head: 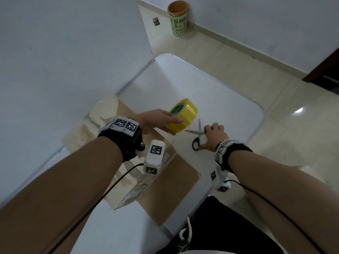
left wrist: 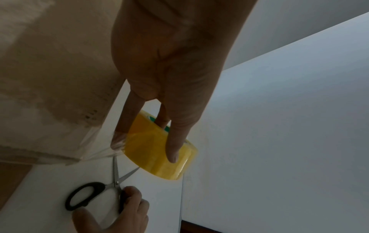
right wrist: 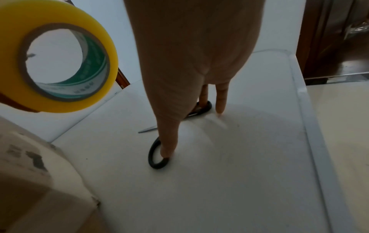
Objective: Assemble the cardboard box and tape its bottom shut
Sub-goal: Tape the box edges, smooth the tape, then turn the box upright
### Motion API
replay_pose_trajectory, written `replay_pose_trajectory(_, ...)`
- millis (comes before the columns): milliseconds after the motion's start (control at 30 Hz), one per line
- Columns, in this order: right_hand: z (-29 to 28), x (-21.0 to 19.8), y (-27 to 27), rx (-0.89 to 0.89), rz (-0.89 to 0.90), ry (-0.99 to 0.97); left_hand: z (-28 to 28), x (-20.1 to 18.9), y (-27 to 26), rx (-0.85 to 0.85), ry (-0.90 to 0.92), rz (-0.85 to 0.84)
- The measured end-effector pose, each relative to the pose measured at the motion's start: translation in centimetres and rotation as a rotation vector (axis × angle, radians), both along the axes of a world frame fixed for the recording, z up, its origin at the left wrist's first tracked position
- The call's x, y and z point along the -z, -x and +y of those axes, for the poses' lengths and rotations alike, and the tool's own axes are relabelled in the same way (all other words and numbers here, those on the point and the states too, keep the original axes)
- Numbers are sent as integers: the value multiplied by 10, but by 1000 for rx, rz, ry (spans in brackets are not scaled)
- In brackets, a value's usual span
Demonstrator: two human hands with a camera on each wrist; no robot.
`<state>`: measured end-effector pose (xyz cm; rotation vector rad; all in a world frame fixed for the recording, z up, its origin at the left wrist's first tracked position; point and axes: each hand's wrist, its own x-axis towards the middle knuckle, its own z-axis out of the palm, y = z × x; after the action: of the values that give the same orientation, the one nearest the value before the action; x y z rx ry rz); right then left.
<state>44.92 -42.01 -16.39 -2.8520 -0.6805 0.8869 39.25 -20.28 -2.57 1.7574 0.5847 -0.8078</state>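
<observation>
A brown cardboard box (head: 165,189) lies on the white table (head: 211,92) under my left forearm, with clear tape over its pale top. My left hand (head: 165,121) grips a yellow tape roll (head: 184,114) just above the box's far corner. A clear strip (left wrist: 111,148) runs from the roll down to the box (left wrist: 49,78). My right hand (head: 212,136) holds black-handled scissors (head: 197,133) that lie flat on the table with the blades apart. Its thumb is in one loop (right wrist: 157,159) and its fingers are at the other. The blades (left wrist: 119,175) point toward the strip.
A wall (head: 64,52) stands close on the left. The table's rounded edge (head: 260,114) is just right of the scissors, with tiled floor beyond. A green cup-shaped bin (head: 178,19) stands on the floor at the far wall. Dark woodwork (head: 326,70) is at far right.
</observation>
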Motion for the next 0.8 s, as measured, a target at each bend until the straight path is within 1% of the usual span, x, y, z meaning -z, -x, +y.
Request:
replay_pose_trajectory(133, 8, 1, 6, 37, -48, 40, 2, 1, 1, -9, 7, -2)
replay_pose_trajectory(200, 11, 1, 8, 24, -56, 48, 2, 0, 1, -15, 15, -3)
replay_pose_trajectory(300, 12, -1, 7, -34, -6, 13, 1, 0, 1, -13, 19, 1)
replay_pose_trajectory(367, 9, -4, 4, -67, 2, 30, 1, 1, 0, -9, 17, 3)
replay_pose_trajectory(533, 2, -17, -3, -40, 4, 70, 0, 0, 0, -20, 34, 1)
replay_pose_trajectory(633, 1, -23, -4, -5, 57, 61, -2, -2, -2, -17, 29, 8)
replay_pose_trajectory(733, 0, -28, -4, 52, 174, 0, -5, -2, -2, 0, 15, 9)
replay_pose_trajectory(800, -2, -32, -4, 55, 255, -10, -7, -2, -2, 5, 12, 1)
